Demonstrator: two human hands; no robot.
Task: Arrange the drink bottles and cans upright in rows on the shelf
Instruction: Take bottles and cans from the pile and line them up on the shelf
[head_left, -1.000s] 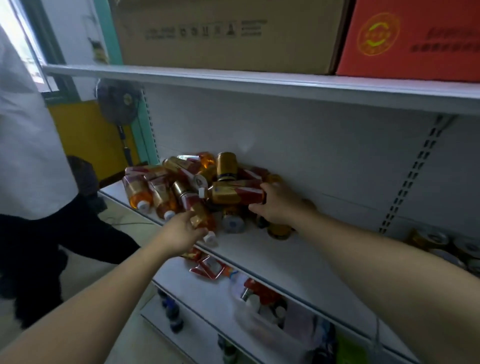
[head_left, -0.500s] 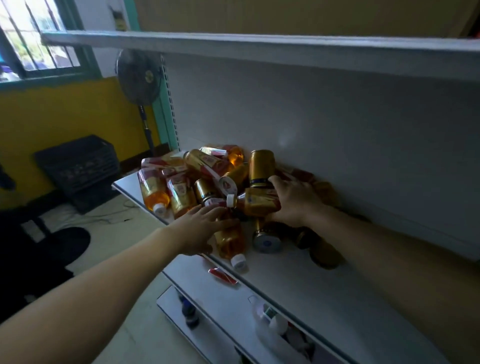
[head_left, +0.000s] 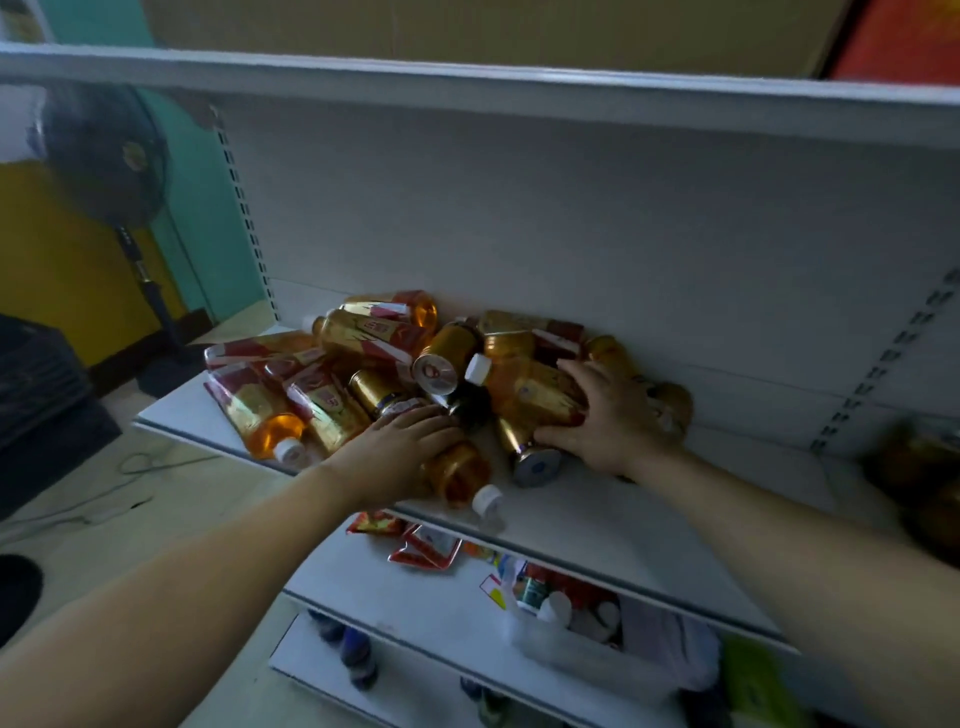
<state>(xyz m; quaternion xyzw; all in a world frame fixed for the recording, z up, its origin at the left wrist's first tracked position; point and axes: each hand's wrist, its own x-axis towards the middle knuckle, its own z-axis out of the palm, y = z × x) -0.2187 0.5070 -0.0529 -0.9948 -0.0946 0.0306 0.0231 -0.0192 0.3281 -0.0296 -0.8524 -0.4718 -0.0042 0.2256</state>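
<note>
The pile of bottles and cans (head_left: 363, 374) lies jumbled on its side at the left end of the shelf (head_left: 597, 519), against the back panel, with nothing in it standing upright. The right hand (head_left: 608, 415) has its grip closed round an amber bottle (head_left: 524, 389) that lies across the heap, white cap pointing left; half a second ago it held the same bottle a little higher. A gold can (head_left: 447, 353) that stood upright behind that bottle now leans over, its end facing the camera. The left hand (head_left: 395, 452), which was hovering with spread fingers, now rests flat on the front bottle (head_left: 460, 475) near the shelf edge, fingers straight and its grip not closed. A silver-ended can (head_left: 535, 457) lies just beneath the right thumb. The camera has swung rightwards, so the standing fan (head_left: 104, 150) sits farther left.
</note>
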